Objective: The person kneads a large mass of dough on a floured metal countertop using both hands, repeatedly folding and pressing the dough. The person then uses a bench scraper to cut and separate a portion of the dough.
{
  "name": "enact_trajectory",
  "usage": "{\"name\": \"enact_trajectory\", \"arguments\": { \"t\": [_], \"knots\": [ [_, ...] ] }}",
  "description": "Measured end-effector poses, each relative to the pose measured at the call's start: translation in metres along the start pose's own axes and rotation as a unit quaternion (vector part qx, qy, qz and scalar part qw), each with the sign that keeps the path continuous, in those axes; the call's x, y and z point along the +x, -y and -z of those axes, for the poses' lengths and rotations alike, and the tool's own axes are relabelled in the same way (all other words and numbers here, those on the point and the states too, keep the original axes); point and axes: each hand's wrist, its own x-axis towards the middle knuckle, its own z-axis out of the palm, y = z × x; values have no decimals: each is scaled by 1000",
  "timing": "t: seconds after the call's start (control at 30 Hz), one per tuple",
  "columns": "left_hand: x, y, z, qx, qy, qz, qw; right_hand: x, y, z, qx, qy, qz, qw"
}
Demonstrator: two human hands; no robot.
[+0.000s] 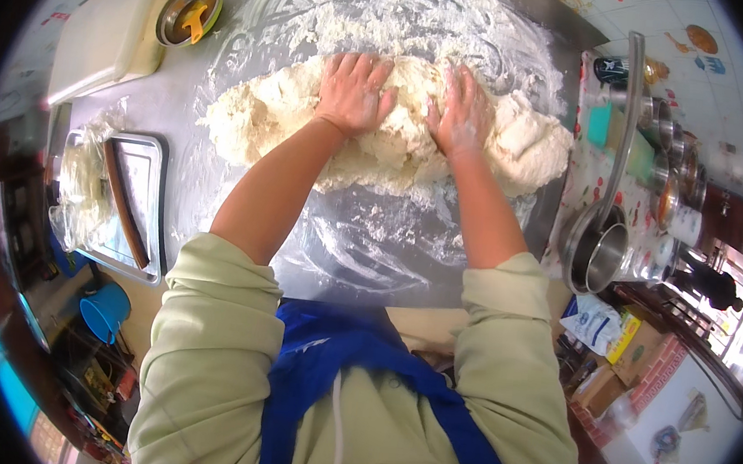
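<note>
A long, rough mass of pale dough point(256, 115) stretches across the floured metal worktop point(367, 284). My left hand point(355, 93) lies flat on its upper middle, fingers pointing away from me and slightly apart. To the right, my right hand point(463, 111) presses on the dough with its thumb spread, and flour coats its fingers. A smoother lump forms the dough's right end. Loose flour and crumbs point(415, 13) cover the worktop beyond the dough, with thinner smears on the near side.
At the far left stand a lidded plastic box point(109, 28) and a metal bowl point(189, 13) holding a yellow-handled utensil. Nearer, a tray point(143, 175) bears a wooden stick point(123, 206) and a clear plastic bag point(87, 190). A ladle point(625, 121) and metal pots point(605, 250) sit right.
</note>
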Motion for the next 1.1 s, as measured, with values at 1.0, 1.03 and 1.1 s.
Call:
{"name": "enact_trajectory", "arguments": {
  "t": [1.0,1.03,1.1],
  "knots": [
    [48,-63,-55,50,-38,-17,998,40,-79,81,132,185,31,973],
    [52,-61,-56,53,-40,-20,998,46,-80,79,82,271,-14,959],
    [58,-56,-59,55,-45,-38,997,54,-85,73,0,380,-75,922]
  ]
}}
